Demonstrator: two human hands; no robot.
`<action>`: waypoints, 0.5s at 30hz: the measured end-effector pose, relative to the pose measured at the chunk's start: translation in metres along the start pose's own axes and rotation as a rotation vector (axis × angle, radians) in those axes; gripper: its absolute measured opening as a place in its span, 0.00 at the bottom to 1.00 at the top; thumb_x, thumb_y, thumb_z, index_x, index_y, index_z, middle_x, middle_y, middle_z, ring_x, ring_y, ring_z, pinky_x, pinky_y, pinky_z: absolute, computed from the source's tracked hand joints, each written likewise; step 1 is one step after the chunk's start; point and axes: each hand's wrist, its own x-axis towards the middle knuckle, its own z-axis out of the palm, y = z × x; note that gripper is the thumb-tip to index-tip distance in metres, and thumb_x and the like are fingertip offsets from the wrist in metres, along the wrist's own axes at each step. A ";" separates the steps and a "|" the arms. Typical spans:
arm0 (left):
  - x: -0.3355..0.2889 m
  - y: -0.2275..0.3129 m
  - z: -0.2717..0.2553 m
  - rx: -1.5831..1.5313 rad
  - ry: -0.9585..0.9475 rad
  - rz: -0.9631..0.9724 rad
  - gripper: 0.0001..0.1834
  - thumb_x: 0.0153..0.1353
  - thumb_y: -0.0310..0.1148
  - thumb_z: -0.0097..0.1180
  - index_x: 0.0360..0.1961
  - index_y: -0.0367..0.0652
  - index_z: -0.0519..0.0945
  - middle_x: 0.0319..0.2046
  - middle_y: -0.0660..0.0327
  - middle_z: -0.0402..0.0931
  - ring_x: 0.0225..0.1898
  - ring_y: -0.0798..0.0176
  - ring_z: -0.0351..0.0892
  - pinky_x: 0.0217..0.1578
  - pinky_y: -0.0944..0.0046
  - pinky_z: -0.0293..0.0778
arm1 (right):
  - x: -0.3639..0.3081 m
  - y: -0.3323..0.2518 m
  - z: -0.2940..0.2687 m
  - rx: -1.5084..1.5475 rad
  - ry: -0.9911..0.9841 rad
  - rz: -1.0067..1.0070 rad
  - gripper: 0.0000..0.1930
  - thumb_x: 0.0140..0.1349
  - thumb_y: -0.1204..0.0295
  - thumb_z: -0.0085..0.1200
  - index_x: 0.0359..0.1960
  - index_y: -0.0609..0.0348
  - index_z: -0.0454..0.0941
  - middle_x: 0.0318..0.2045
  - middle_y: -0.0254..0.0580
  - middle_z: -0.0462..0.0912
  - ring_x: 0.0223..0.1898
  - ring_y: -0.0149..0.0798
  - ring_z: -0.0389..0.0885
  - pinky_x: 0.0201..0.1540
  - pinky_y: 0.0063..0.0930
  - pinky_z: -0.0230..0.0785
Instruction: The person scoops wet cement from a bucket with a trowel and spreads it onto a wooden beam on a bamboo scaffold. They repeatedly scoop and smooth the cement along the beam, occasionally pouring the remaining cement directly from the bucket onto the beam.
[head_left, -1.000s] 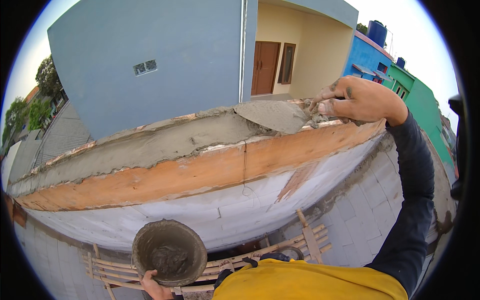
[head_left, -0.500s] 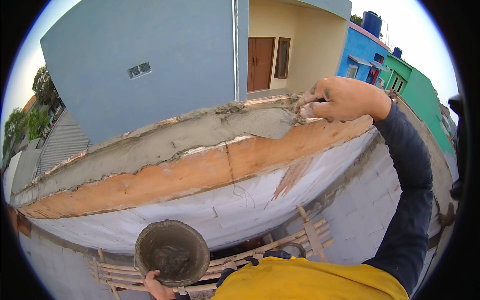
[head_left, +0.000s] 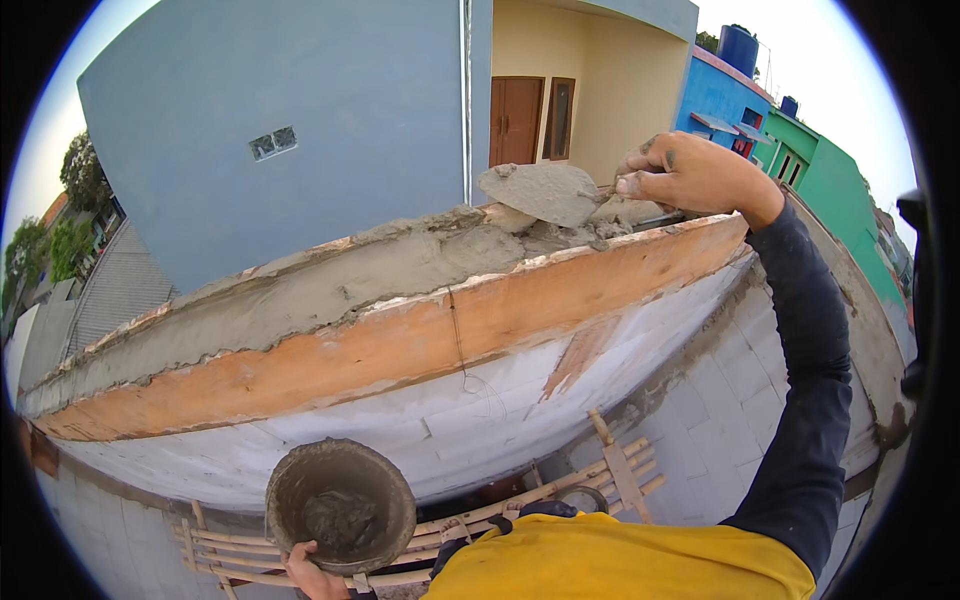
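Observation:
My right hand [head_left: 700, 178] is closed round a trowel, whose mortar-coated blade [head_left: 545, 193] points left, raised just over the top of the wall. The trowel's handle is hidden in my fingers. Wet grey mortar [head_left: 300, 270] fills the trough along the wall top, smooth to the left and lumpy under the blade. An orange-brown wooden board [head_left: 370, 345] edges the mortar on the near side. At the lower left my left hand [head_left: 312, 572] grips the rim of a round, mortar-crusted bucket [head_left: 395, 470]. A heap of wet mortar lies inside it.
Below the wall runs a bamboo scaffold [head_left: 250, 560], with my feet on it and a second round container [head_left: 583, 497] beside them. Thin wire [head_left: 457, 330] hangs over the board. Beyond stand a grey-blue house [head_left: 300, 90] and, further right, blue and green buildings.
The trowel has lifted off the mortar, its blade now tilted above the wall top. My right hand has risen slightly. My left hand and the bucket have hardly moved.

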 end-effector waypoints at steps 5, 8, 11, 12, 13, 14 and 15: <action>-0.006 0.003 0.010 -0.027 0.003 0.002 0.16 0.53 0.25 0.58 0.44 0.29 0.82 0.48 0.50 0.81 0.53 0.51 0.78 0.56 0.51 0.75 | 0.028 -0.028 0.030 -0.031 0.066 -0.285 0.25 0.70 0.50 0.55 0.50 0.59 0.88 0.40 0.58 0.87 0.41 0.58 0.86 0.50 0.45 0.78; -0.001 -0.001 0.015 -0.126 0.042 0.068 0.18 0.45 0.20 0.52 0.42 0.33 0.74 0.42 0.55 0.75 0.45 0.54 0.75 0.51 0.57 0.73 | 0.051 -0.057 0.038 0.003 0.132 -0.475 0.24 0.67 0.51 0.57 0.49 0.59 0.89 0.39 0.58 0.87 0.41 0.59 0.86 0.50 0.46 0.78; 0.005 -0.005 0.006 -0.163 -0.009 0.092 0.23 0.45 0.20 0.51 0.47 0.31 0.75 0.45 0.52 0.76 0.46 0.51 0.77 0.52 0.55 0.74 | 0.054 -0.078 0.028 -0.150 0.231 -0.541 0.23 0.65 0.52 0.59 0.46 0.61 0.88 0.37 0.56 0.87 0.40 0.59 0.85 0.48 0.46 0.78; 0.006 -0.008 0.001 -0.172 -0.009 0.086 0.24 0.45 0.20 0.51 0.48 0.30 0.75 0.45 0.52 0.76 0.46 0.51 0.77 0.51 0.55 0.75 | 0.050 -0.081 0.023 -0.233 0.288 -0.563 0.23 0.65 0.52 0.60 0.45 0.62 0.88 0.37 0.55 0.87 0.39 0.58 0.85 0.48 0.47 0.78; 0.010 -0.009 -0.004 -0.177 -0.015 0.084 0.25 0.45 0.20 0.51 0.49 0.30 0.75 0.46 0.52 0.76 0.46 0.50 0.77 0.51 0.55 0.75 | 0.051 -0.088 0.021 -0.298 0.391 -0.574 0.23 0.65 0.52 0.60 0.45 0.62 0.88 0.37 0.55 0.87 0.38 0.58 0.85 0.47 0.47 0.78; 0.015 -0.010 -0.010 -0.181 -0.025 0.082 0.25 0.45 0.20 0.51 0.50 0.30 0.75 0.46 0.52 0.76 0.46 0.50 0.77 0.50 0.55 0.75 | 0.044 -0.088 0.016 -0.285 0.439 -0.579 0.23 0.66 0.53 0.60 0.44 0.63 0.87 0.37 0.55 0.87 0.38 0.58 0.85 0.47 0.47 0.78; 0.020 -0.011 -0.016 -0.128 -0.011 0.044 0.22 0.48 0.22 0.53 0.48 0.30 0.78 0.46 0.51 0.78 0.48 0.50 0.78 0.52 0.54 0.75 | 0.037 -0.088 0.013 -0.296 0.456 -0.540 0.22 0.66 0.53 0.59 0.44 0.64 0.87 0.37 0.56 0.87 0.38 0.58 0.85 0.47 0.47 0.77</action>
